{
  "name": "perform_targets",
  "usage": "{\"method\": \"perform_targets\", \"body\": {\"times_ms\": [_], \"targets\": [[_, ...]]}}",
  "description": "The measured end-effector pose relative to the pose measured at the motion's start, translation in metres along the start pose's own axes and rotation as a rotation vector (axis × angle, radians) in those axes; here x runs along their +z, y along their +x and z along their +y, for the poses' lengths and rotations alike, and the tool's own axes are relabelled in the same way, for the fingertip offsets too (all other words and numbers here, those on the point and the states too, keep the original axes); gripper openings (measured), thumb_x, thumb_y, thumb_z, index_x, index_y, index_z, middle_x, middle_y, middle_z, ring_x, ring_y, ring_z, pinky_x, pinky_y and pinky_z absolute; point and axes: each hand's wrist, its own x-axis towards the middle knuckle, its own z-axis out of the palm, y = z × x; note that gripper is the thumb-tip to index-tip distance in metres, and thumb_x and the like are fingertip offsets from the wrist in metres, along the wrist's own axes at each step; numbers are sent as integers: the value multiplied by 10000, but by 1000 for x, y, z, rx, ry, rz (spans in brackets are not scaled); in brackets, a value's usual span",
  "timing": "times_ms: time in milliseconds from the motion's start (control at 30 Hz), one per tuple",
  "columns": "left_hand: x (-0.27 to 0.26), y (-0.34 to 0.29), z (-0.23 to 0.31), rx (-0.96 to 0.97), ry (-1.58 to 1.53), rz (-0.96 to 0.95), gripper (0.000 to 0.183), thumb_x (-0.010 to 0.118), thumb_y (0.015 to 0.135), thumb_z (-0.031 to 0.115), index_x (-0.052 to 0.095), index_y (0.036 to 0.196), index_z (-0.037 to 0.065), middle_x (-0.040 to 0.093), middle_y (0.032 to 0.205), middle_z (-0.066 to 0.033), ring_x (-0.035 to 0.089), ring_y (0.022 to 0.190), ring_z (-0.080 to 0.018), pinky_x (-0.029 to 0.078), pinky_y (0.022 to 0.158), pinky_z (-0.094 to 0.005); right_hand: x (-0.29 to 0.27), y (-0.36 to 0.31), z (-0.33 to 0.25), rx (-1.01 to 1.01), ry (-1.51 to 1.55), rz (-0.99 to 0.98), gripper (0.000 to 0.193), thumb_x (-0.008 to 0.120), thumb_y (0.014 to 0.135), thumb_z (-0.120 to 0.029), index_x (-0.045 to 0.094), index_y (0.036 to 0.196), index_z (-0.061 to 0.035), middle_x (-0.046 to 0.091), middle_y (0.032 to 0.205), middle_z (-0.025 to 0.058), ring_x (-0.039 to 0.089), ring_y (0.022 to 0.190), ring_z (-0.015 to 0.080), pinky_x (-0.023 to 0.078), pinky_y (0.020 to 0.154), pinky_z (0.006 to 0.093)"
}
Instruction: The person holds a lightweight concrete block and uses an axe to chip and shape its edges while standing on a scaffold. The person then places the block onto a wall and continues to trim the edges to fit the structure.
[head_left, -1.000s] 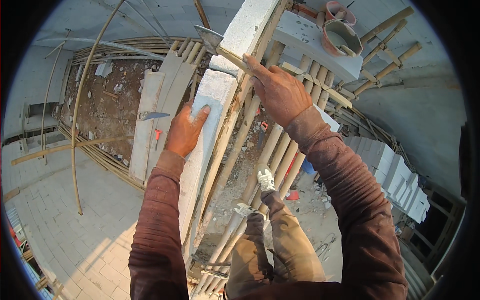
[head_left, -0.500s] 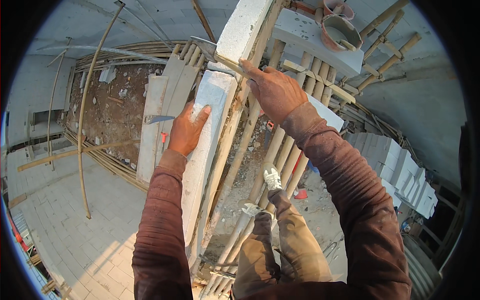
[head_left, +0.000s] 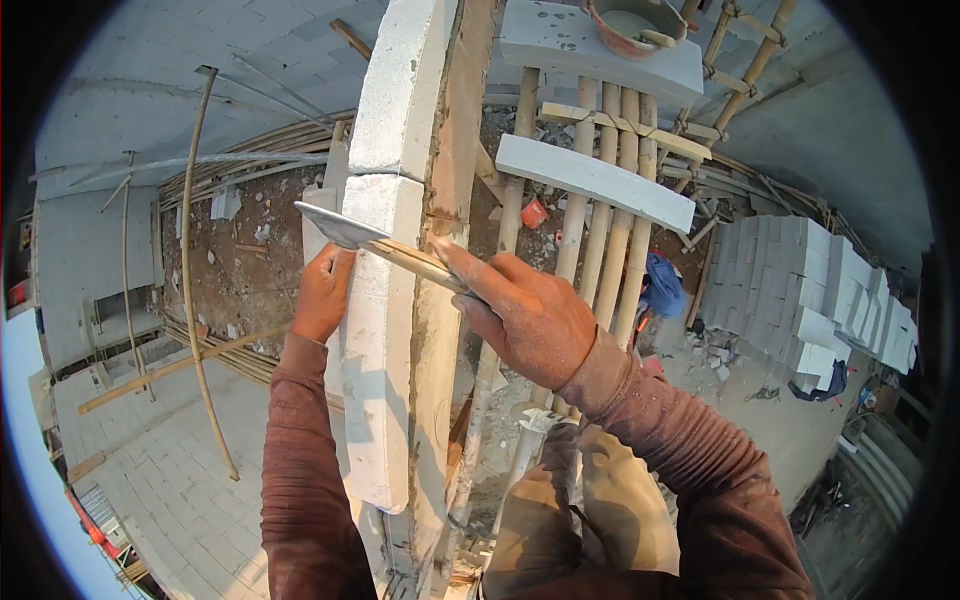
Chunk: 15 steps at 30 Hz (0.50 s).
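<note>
A trowel (head_left: 340,228) with a grey metal blade and a wooden handle lies across the wall top. My right hand (head_left: 530,315) is closed round the handle. Under the blade is a long white lightweight block (head_left: 380,350), set along the narrow wall. Its far end meets another white block (head_left: 398,90) at a joint. My left hand (head_left: 324,292) is at the near block's left side, fingers curled against it, just below the trowel blade; some fingertips are hidden. Along the blocks' right side runs a wooden board (head_left: 440,290) with dried mortar on it.
Bamboo scaffold poles (head_left: 620,200) lie to the right under my feet, with a loose white block (head_left: 595,180) across them. A bucket of mortar (head_left: 635,25) stands farther off. White blocks (head_left: 800,280) are stacked at right. A bamboo pole (head_left: 190,250) stands at left.
My right hand has brought the trowel nearer, from the joint to over the near block. My left hand has slid to its left edge, thumb off its top. The view has shifted.
</note>
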Motion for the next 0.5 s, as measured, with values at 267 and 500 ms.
{"method": "perform_targets", "body": {"times_ms": [267,500], "targets": [[-15,108,26,-175,-300,-5,663,619,948,525,611,1276,-51,654,1203,-124,612,1079,-179,465,944,-287,5,-270,76,706,38,75,463,623,927,-150,537,1376,-75,642,903,213,646,792,405,517,673,455],[-21,108,42,-284,-332,-63,664,671,914,515,594,1274,-38,661,1190,-103,627,1044,-173,489,915,-300,16,-442,98,1262,-13,201,397,552,946,-99,554,1318,41,666,885,269,670,798,421,519,709,447]]}}
